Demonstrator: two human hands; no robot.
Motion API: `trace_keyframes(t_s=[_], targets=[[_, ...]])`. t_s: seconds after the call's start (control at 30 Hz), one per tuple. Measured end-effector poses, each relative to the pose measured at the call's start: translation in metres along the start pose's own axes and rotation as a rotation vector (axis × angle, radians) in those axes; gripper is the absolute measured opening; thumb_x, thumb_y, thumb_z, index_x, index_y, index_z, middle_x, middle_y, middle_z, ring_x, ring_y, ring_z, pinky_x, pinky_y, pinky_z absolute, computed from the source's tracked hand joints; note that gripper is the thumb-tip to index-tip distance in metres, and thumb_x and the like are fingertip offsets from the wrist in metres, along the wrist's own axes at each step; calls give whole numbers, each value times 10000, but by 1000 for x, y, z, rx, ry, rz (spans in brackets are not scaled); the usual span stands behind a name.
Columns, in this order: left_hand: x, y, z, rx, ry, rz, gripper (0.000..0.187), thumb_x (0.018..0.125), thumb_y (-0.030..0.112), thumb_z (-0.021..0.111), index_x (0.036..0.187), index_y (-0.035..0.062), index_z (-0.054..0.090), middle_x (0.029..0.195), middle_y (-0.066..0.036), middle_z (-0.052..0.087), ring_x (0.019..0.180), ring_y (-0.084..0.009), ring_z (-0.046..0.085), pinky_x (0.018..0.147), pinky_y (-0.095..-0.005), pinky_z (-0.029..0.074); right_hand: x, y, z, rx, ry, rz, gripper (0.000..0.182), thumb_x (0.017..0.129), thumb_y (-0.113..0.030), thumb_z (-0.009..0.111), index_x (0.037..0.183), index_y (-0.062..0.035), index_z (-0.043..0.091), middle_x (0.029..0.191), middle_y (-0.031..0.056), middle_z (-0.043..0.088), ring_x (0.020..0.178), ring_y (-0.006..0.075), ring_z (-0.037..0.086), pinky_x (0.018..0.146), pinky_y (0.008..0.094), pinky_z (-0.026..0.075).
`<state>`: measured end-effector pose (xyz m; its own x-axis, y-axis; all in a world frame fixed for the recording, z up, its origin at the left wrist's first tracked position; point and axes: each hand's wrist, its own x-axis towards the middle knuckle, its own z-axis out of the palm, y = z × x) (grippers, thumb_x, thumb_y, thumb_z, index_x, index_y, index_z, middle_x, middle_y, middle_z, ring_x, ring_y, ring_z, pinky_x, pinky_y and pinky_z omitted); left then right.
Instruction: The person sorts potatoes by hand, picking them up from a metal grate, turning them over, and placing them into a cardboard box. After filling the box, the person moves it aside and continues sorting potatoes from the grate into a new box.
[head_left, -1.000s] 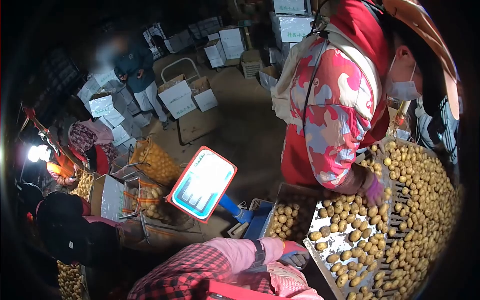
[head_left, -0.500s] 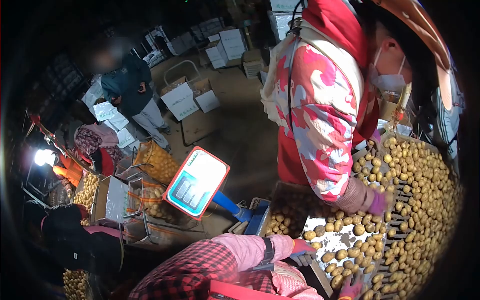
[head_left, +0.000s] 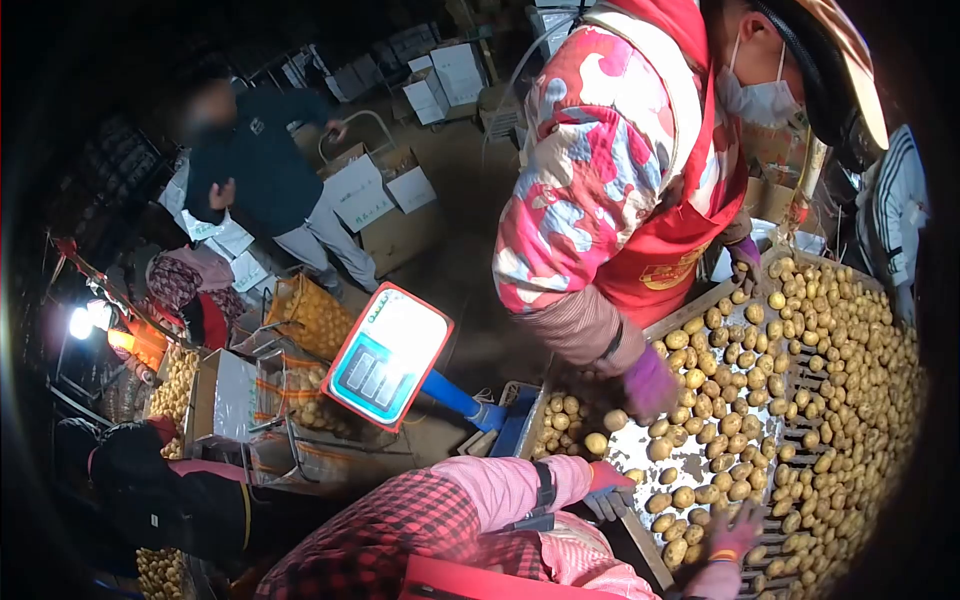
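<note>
My left hand [head_left: 609, 489], in a pink glove with grey fingers, rests at the near-left rim of the metal sorting tray [head_left: 648, 548]. Its thumb is apart from the fingers, and nothing shows in it. Lower right, my right hand [head_left: 735, 534], gloved in pink, reaches over the potatoes [head_left: 845, 400] with its fingers spread. It holds nothing visible. Loose potatoes lie on the tray's pale surface, with a dense mass of them on the slatted part at right. Across the tray, a co-worker's purple-gloved hand [head_left: 651, 384], blurred, is over the potatoes near the left end.
A scale display [head_left: 388, 357] on a blue post stands left of the tray. Facing me, the masked co-worker [head_left: 600, 190] leans over the far rim. Farther left are potato crates, net bags [head_left: 310, 318], other people and white cartons [head_left: 358, 195].
The co-worker's purple-gloved hand has swept left, and more potatoes lie on the pale surface. My right hand has moved up and right, fingers spread. The standing person at the back has stretched out an arm.
</note>
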<state>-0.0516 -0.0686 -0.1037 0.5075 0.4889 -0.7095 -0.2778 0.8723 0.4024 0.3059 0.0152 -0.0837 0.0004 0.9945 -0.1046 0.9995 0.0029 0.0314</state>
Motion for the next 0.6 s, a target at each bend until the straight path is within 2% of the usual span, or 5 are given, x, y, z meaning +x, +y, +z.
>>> trace_keyframes(t_s=[0.23,0.43,0.53,0.57,0.6], targets=[[0,1,0,-17,4,-6,459,853,420,655,1093,29,653,944,-181,701,766,-316,696,708,-442,567,-94,-16,-33,153,-2,-248,642,711,-274,718,1319,-167,541,1450,185,366,1335,400,317,1118,516,211],[-4,5,-2,-22,7,3,451,842,394,680,1091,20,654,940,-178,704,767,-311,699,712,-428,571,-106,27,-57,13,-136,137,767,811,-574,617,1398,-106,458,1450,205,386,1348,383,322,1124,468,244],[-6,6,-1,-13,18,10,448,836,382,693,1090,15,654,938,-177,705,768,-309,700,714,-421,573,-106,60,-12,-167,66,373,786,819,-552,607,1430,-100,403,1456,203,379,1348,396,319,1116,487,247],[-8,6,-1,-11,26,9,447,834,377,697,1090,14,654,937,-177,705,768,-308,700,715,-418,574,-107,63,-6,0,259,319,660,734,-296,723,1331,-104,518,1452,187,382,1314,386,358,1103,493,267],[-9,7,-2,-3,46,8,446,832,373,701,1090,12,654,937,-177,706,768,-307,701,716,-416,575,-103,66,2,85,-36,427,668,750,-322,715,1336,-77,509,1380,198,471,1276,385,410,1091,476,295]])
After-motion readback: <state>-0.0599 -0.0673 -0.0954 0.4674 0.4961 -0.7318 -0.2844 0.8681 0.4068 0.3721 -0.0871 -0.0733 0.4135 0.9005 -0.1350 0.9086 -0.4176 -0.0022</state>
